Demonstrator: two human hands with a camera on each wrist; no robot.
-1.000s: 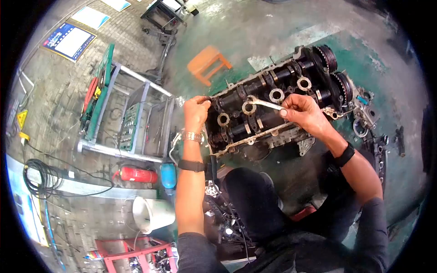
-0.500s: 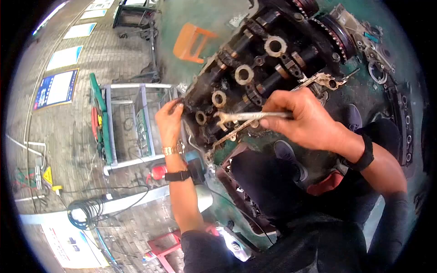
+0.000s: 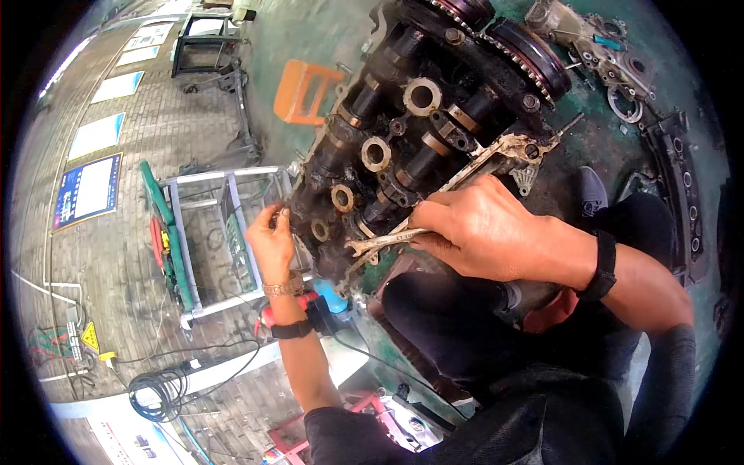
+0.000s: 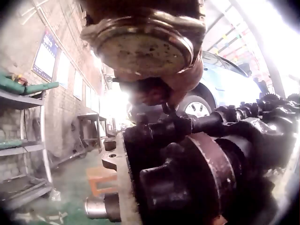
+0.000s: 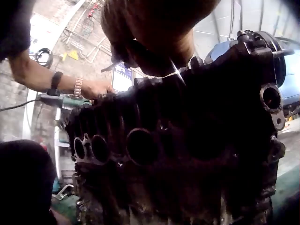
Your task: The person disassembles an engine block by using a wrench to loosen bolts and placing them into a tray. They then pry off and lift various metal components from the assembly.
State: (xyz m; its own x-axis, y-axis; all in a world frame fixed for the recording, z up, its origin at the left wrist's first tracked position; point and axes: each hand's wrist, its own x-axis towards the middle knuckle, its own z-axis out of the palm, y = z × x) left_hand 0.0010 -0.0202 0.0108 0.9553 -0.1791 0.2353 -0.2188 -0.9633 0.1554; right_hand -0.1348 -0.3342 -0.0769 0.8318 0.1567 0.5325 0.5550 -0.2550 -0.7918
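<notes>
Wrench (image 3: 387,241) clamped in R hand (image 3: 494,229), forked end sticking out twd L hand (image 3: 271,245); can't tell L grip.

An orange stool (image 3: 291,93) sits on the green floor (image 3: 310,39) ahead of me. To the stool's left runs my brick-patterned wall (image 3: 143,182), bearing white posters (image 3: 97,136) and a blue-bordered board (image 3: 87,191). Nearer me than the stool are a grey metal rack (image 4: 26,151) and a yellow warning triangle (image 3: 90,336); beyond it, a dark metal stand (image 4: 89,116). Right of the stool, my left wrist view shows a pale blue car (image 4: 222,79) under glaring white light.
</notes>
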